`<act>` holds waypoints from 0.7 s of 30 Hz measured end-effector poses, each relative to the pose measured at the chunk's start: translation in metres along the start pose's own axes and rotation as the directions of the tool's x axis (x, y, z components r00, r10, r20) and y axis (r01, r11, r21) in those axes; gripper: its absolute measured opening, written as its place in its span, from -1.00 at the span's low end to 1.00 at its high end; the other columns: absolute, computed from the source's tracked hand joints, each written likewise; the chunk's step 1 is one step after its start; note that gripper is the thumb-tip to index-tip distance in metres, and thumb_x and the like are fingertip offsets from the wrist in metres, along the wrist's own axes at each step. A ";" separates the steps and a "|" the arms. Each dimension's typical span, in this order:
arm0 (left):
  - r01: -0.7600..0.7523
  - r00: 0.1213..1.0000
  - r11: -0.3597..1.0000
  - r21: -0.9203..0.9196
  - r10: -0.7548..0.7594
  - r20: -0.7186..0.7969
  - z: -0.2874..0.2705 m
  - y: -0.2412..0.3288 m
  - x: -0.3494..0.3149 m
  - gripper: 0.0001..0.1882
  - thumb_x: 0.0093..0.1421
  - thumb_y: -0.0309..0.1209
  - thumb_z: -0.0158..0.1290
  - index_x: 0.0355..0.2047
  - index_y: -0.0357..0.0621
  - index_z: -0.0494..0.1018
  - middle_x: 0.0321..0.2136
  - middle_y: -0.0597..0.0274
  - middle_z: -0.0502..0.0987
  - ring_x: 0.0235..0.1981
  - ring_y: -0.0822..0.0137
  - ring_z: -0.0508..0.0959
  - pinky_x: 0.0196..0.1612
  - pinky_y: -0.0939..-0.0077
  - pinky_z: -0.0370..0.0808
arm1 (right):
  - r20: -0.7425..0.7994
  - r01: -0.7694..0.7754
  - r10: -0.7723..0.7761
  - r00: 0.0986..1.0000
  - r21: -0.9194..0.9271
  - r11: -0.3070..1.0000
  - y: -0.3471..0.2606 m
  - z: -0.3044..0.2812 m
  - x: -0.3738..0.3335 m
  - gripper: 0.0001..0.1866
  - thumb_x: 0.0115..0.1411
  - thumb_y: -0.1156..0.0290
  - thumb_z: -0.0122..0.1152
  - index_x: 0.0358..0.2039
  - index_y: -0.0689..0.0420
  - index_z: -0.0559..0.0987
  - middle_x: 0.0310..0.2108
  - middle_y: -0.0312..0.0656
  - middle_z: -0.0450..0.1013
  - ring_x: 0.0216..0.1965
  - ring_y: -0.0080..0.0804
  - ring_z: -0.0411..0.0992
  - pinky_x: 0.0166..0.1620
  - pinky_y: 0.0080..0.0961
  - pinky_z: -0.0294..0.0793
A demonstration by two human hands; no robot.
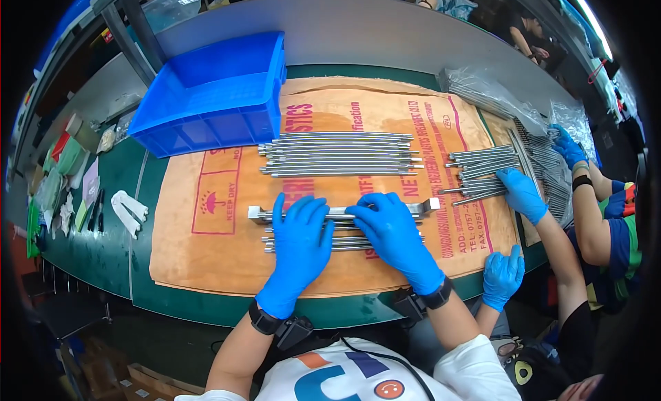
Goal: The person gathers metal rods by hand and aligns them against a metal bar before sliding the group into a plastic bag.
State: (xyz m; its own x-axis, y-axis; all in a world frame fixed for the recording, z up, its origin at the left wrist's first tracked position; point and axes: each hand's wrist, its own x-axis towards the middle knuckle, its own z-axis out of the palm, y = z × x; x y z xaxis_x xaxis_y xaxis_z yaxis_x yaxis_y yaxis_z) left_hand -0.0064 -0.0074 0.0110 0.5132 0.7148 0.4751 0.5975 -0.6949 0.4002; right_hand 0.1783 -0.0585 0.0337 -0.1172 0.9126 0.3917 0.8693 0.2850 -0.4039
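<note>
Two sets on the paper [180, 260] over the desk [103, 256]: back rods [341, 153] beyond the bar [339, 211], front rods [352, 243] nearer. Left hand [297, 239] and right hand [396, 235] both on bar, fingers over it; can't tell if gripping. Looks mid-batch; which set's done, unclear.
</note>
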 end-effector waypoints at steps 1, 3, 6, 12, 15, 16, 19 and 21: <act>0.001 1.000 1.000 0.002 -0.001 -0.002 0.000 0.001 -0.001 -0.69 0.10 -0.47 0.13 -0.11 -0.18 0.46 0.01 0.11 0.45 0.10 0.12 0.39 0.31 -0.01 0.02 | -0.001 0.003 -0.003 1.000 0.001 1.000 0.001 -0.001 0.001 -0.79 0.14 0.38 0.25 -0.19 0.05 0.62 -0.26 -0.18 0.47 -0.21 -0.18 0.40 -0.17 -0.29 0.37; 0.019 0.999 1.000 -0.010 -0.019 0.051 0.001 0.001 -0.003 -0.67 0.10 -0.41 0.17 -0.11 -0.19 0.47 0.05 0.12 0.42 0.08 0.09 0.39 0.23 0.04 0.10 | 0.078 0.006 -0.005 0.997 -0.020 1.000 0.005 -0.003 0.009 -0.80 0.14 0.38 0.25 -0.20 0.07 0.62 -0.24 -0.16 0.47 -0.20 -0.17 0.40 -0.16 -0.30 0.38; 0.030 0.996 0.999 -0.017 -0.028 0.088 0.003 0.003 -0.005 -0.65 0.10 -0.37 0.19 -0.11 -0.19 0.47 0.08 0.11 0.39 0.07 0.07 0.38 0.16 0.07 0.17 | 0.058 0.009 -0.005 0.998 -0.068 0.998 0.025 0.004 0.027 -0.80 0.14 0.38 0.25 -0.21 0.09 0.61 -0.23 -0.14 0.47 -0.20 -0.16 0.40 -0.15 -0.30 0.39; 0.042 0.995 0.999 -0.005 -0.041 0.086 0.007 0.003 -0.007 -0.62 0.09 -0.33 0.20 -0.10 -0.21 0.47 0.13 0.05 0.34 0.07 0.04 0.37 0.07 0.09 0.25 | 0.258 -0.101 0.169 0.951 -0.255 0.962 0.048 0.010 0.054 -0.78 0.14 0.39 0.25 -0.19 0.12 0.58 -0.25 -0.10 0.45 -0.18 -0.15 0.41 -0.16 -0.29 0.41; 0.052 0.998 0.996 -0.069 -0.049 0.041 0.007 0.006 -0.005 -0.65 0.11 -0.37 0.17 -0.09 -0.22 0.46 0.12 0.03 0.34 0.11 0.03 0.34 0.12 0.05 0.22 | 0.163 -0.095 0.136 0.977 -0.240 0.966 0.058 0.015 0.045 -0.80 0.14 0.39 0.25 -0.20 0.11 0.58 -0.29 -0.10 0.45 -0.21 -0.15 0.41 -0.17 -0.30 0.41; 0.049 0.999 0.993 -0.105 -0.047 0.021 0.006 0.005 -0.004 -0.66 0.12 -0.39 0.16 -0.09 -0.23 0.46 0.12 0.02 0.34 0.13 0.02 0.33 0.15 0.03 0.21 | 0.110 -0.100 0.129 0.986 -0.235 0.967 0.057 0.019 0.041 -0.81 0.15 0.39 0.25 -0.21 0.11 0.58 -0.31 -0.10 0.45 -0.22 -0.15 0.41 -0.17 -0.30 0.41; 0.002 0.999 1.000 -0.019 -0.003 -0.049 0.007 -0.002 -0.003 -0.69 0.15 -0.46 0.11 -0.09 -0.24 0.46 0.14 0.02 0.33 0.18 0.01 0.29 0.23 -0.05 0.11 | -0.040 -0.081 0.077 0.996 -0.120 0.989 0.030 0.011 0.035 -0.83 0.13 0.40 0.27 -0.25 0.10 0.60 -0.36 -0.14 0.44 -0.27 -0.17 0.41 -0.24 -0.29 0.40; -0.020 0.997 1.000 0.018 0.022 -0.079 0.006 -0.002 -0.003 -0.71 0.16 -0.50 0.08 -0.08 -0.24 0.46 0.15 0.03 0.32 0.21 0.00 0.27 0.27 -0.09 0.07 | -0.113 -0.073 0.065 0.991 -0.066 0.995 0.020 0.005 0.025 -0.84 0.12 0.40 0.27 -0.27 0.09 0.62 -0.39 -0.16 0.43 -0.30 -0.19 0.41 -0.28 -0.29 0.40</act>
State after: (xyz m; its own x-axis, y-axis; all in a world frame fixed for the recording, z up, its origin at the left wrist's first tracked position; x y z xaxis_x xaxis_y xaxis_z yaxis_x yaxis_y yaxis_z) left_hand -0.0055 -0.0074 0.0045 0.4759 0.6911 0.5439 0.5981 -0.7078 0.3759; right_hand 0.1903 -0.0287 0.0315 -0.0053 0.8903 0.4553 0.9055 0.1975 -0.3757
